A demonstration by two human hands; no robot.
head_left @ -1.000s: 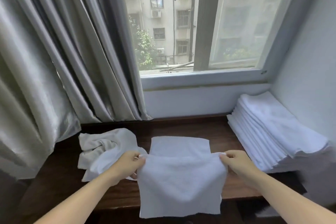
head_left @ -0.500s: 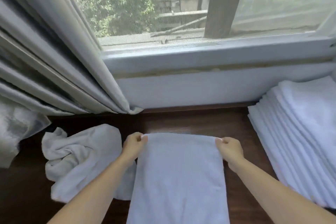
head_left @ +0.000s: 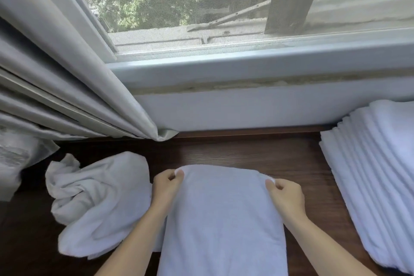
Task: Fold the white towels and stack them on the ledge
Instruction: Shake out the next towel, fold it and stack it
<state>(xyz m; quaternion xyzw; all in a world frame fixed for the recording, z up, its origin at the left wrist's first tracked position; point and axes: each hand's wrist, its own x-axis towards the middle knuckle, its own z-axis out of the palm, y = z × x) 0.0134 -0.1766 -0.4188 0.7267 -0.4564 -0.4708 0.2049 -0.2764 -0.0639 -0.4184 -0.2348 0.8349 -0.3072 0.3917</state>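
1. Looking down from the head camera, we see no container as such; the nearest thing to one is the dark wooden ledge [head_left: 246,152], which carries all the towels.
2. We see the white towel [head_left: 224,219] lying flat in the middle of the ledge, its far edge rounded into a fold and its near end running out of the bottom of the view.
3. Our left hand [head_left: 167,188] pinches the towel's far left corner with curled fingers, and our right hand [head_left: 285,196] pinches the far right corner the same way; the hands sit apart, one at each side of the cloth.
4. We find a crumpled towel [head_left: 98,201] just left of it, touching its left edge under our left forearm.
5. We see a stack of folded towels [head_left: 376,175] at the right end of the ledge, apart from the flat towel.
6. Behind the ledge we see a white wall, a window [head_left: 201,6] with trees and buildings outside, and a grey curtain [head_left: 56,74] hanging down to the ledge on the left.
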